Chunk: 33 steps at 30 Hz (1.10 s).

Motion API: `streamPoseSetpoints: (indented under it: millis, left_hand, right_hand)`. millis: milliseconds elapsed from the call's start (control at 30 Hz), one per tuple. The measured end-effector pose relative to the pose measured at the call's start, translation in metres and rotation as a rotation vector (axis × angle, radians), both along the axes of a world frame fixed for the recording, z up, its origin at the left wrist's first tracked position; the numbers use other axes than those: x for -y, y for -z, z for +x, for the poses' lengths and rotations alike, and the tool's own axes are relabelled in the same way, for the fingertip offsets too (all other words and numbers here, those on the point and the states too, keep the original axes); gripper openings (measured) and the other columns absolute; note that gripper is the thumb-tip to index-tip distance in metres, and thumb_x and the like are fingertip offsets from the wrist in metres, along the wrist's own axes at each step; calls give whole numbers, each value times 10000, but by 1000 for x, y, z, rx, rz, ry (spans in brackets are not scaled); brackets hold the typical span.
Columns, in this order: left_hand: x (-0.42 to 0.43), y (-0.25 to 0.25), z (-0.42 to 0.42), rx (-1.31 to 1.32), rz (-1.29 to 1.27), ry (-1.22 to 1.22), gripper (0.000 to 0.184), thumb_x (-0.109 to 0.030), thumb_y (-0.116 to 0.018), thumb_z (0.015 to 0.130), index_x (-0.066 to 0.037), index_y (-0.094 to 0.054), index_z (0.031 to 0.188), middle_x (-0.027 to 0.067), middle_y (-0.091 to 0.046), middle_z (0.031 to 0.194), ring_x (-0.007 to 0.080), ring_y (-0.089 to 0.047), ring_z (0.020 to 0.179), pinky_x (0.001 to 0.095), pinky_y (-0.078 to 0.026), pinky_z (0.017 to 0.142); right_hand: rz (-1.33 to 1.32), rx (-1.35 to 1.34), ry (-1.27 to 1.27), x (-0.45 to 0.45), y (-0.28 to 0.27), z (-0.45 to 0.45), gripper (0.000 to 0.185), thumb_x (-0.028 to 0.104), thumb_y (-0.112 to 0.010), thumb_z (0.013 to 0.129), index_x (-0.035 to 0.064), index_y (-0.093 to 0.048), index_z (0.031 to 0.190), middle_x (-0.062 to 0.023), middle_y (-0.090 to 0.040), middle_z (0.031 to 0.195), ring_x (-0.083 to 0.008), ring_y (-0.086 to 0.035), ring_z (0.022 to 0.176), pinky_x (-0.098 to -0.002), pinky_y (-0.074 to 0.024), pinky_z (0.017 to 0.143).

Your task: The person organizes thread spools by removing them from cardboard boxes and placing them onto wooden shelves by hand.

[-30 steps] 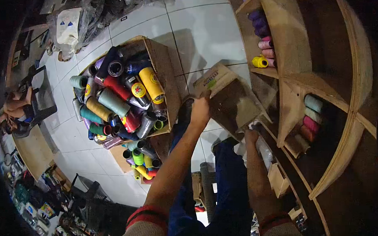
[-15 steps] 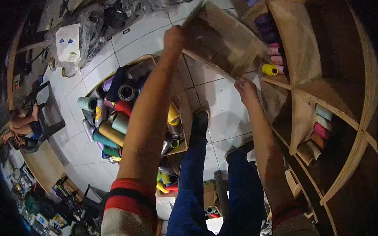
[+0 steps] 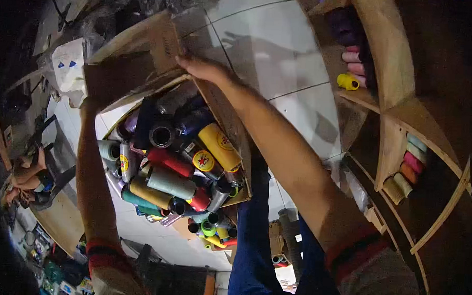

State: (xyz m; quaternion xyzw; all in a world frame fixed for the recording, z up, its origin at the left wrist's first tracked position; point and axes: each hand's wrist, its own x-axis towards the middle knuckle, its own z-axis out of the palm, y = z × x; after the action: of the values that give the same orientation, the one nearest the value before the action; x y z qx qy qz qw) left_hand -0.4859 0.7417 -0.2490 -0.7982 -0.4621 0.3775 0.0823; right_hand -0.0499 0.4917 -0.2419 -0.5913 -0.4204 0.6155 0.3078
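Both hands are closed on a shallow cardboard box [image 3: 164, 43]: the right hand [image 3: 202, 68] at its near right corner, the left hand [image 3: 89, 105] at its left side (the left fingers are lost in shadow and cannot be inspected). The box is now at the far left of the large carton [image 3: 246, 175]; half a second earlier it was to the right, near the wooden shelf [image 3: 397, 59]. The work is thus now beside the carton's thread cones rather than at the shelf; whether box and carton touch cannot be told.

Markings: the box's end panel bears faint print, not legible. A dark cone [image 3: 200, 159] and a yellow cone [image 3: 219, 146] carry round star labels, lettering too small to read. A white sheet [image 3: 68, 71] shows two blue triangles.
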Motion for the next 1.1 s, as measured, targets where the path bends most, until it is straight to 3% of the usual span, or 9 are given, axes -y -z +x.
streamPoseSetpoints:
  millis: [33,133,333,467,600,700,767,900,1100]
  left_hand:
    - [19,-35,-22,182,177,-96,355,-364,-611,715,-34,-659,836,226,-632,930,351,-616,901,425,-495,757]
    - [34,-90,-60,-7,241,-365,332,-250,-502,738,10,-645,885,267,-598,1006,403,-584,955,460,-454,842]
    - [94,-138,-79,21,288,-493,359,-196,-440,729,60,-622,902,304,-587,996,447,-561,972,480,-448,851]
    - [140,-113,-161,80,208,-212,299,-196,-473,727,76,-586,776,331,-581,871,484,-581,788,505,-468,726]
    - [232,-145,-112,667,36,-1289,263,-325,-494,808,-77,-582,809,74,-592,783,212,-584,628,439,-488,563]
    - [276,-161,-96,724,-200,-1483,676,-596,-510,811,-100,-432,1264,104,-525,1211,260,-527,1061,483,-448,806]
    - [298,-163,-88,808,-273,-1545,664,-599,-501,814,-101,-447,1249,82,-509,1235,246,-503,1101,473,-434,828]
    - [332,-184,-51,863,-243,-1413,480,-408,-465,871,-132,-448,1263,33,-554,1141,209,-526,1064,429,-450,798]
    - [355,-174,-61,891,-278,-1554,537,-265,-466,882,-188,-295,1385,35,-545,1195,226,-557,1044,465,-436,825]
  right_hand:
    - [7,34,-57,-14,8,3,672,527,-207,930,55,-209,1408,-164,-174,1468,-301,-195,1349,-412,-174,1102]
    - [-84,-114,-53,-17,3,31,772,682,-262,856,118,-327,1379,-137,-489,1288,-255,-511,1106,-431,-325,987]
    - [-302,-181,234,106,38,75,681,591,-397,875,46,-446,1280,-129,-526,1235,-217,-526,1068,-395,-418,885]
    - [-442,-450,349,197,18,79,541,491,-524,856,77,-530,1204,-87,-588,1126,-196,-551,991,-344,-458,828]
    - [-375,-568,388,249,-46,40,437,281,-590,866,67,-502,1237,-45,-602,1067,-149,-557,963,-301,-460,802]
    - [-364,-535,262,270,-59,9,522,207,-574,864,80,-390,1336,-65,-471,1280,-192,-482,1121,-334,-423,915]
    - [-347,-519,330,274,-69,2,554,158,-599,838,68,-380,1339,-72,-472,1277,-201,-477,1128,-337,-411,935]
    - [-199,-366,236,263,-83,1,633,114,-644,782,53,-363,1345,-88,-470,1277,-220,-471,1142,-342,-405,950]
    - [-260,-41,33,278,-76,-13,766,162,-694,748,29,-275,1374,-179,-479,1279,-254,-433,1213,-330,-353,997]
